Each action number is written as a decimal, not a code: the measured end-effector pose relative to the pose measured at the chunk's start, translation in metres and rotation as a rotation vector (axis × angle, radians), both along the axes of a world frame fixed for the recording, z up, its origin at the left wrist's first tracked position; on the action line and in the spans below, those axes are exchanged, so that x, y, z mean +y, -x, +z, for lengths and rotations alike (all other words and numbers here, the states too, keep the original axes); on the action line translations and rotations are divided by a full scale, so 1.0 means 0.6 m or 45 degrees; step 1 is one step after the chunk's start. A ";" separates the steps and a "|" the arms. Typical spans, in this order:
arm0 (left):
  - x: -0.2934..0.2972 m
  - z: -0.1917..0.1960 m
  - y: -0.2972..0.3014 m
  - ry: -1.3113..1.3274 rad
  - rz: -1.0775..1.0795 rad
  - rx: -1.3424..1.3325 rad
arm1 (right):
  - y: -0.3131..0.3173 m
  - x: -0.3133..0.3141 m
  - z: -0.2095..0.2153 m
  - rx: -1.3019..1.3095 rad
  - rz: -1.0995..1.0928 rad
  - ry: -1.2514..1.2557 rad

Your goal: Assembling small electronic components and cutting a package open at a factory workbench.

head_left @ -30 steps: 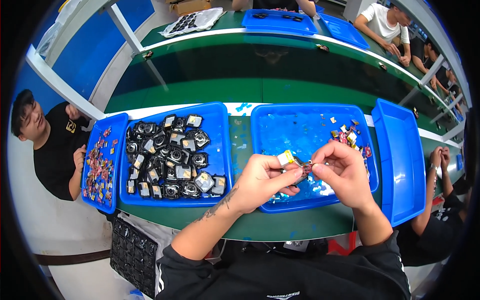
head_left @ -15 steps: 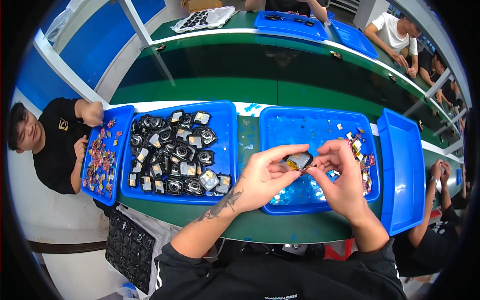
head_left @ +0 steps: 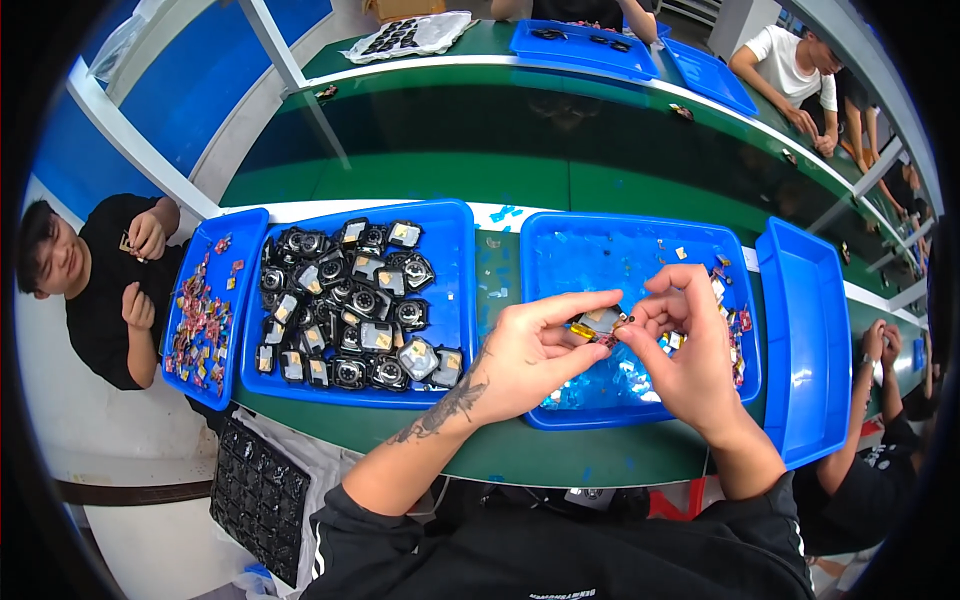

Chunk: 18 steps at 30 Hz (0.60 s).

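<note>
Your left hand [head_left: 530, 350] and right hand [head_left: 685, 345] both pinching one small part [head_left: 598, 322] above the middle blue tray [head_left: 560, 420], parts tray [head_left: 455, 250] left.

- Looks like a factory room, with one long green work table [head_left: 560, 170] and white strips along its edges.
- Blue trays [head_left: 455, 300] set in a row on the table.
- One tray full of small black camera parts [head_left: 345, 305], all much alike.
- Another, narrower tray [head_left: 215, 240] full of tiny red and pink bits [head_left: 200, 320].
- A black tray with many little square pockets [head_left: 260, 500] down below the table edge.
- More people sitting at the same table: one in a black shirt [head_left: 100, 290] on the left, one in a white shirt [head_left: 790, 60] far off on the right.
- More blue trays [head_left: 590, 45] at the far side.
</note>
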<state>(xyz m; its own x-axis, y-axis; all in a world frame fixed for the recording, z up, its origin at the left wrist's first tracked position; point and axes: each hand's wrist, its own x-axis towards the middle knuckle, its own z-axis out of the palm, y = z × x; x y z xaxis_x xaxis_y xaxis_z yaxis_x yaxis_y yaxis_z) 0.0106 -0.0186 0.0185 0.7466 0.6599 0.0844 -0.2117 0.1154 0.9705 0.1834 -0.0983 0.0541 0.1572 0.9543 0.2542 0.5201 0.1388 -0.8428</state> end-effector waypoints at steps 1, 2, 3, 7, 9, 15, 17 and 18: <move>0.000 0.000 0.000 -0.002 -0.001 -0.002 | 0.000 0.000 0.000 -0.002 -0.001 -0.002; 0.000 0.001 0.000 -0.006 0.006 0.009 | 0.000 0.000 0.001 -0.041 0.006 -0.021; -0.001 0.002 -0.001 -0.010 0.013 0.019 | 0.000 0.000 0.002 -0.080 0.013 -0.041; -0.002 0.007 -0.002 -0.003 0.026 0.041 | 0.002 0.005 -0.002 -0.135 0.000 -0.122; -0.001 0.005 -0.004 -0.030 0.040 0.070 | 0.002 0.005 0.005 -0.182 0.025 -0.104; -0.005 0.002 -0.009 -0.099 0.118 0.040 | 0.008 0.009 0.007 -0.179 -0.012 -0.069; -0.008 -0.001 -0.010 -0.123 0.161 0.009 | 0.017 0.007 0.006 -0.178 -0.040 -0.081; -0.008 -0.002 -0.010 -0.144 0.207 -0.015 | 0.021 0.007 0.004 -0.124 -0.024 -0.028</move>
<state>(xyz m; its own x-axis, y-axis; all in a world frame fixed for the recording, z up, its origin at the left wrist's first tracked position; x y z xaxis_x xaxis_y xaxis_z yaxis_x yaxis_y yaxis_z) 0.0164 -0.0235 0.0173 0.6296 0.7575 0.1726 -0.2297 -0.0307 0.9728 0.1711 -0.0943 0.0567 0.1486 0.9455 0.2897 0.6021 0.1459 -0.7850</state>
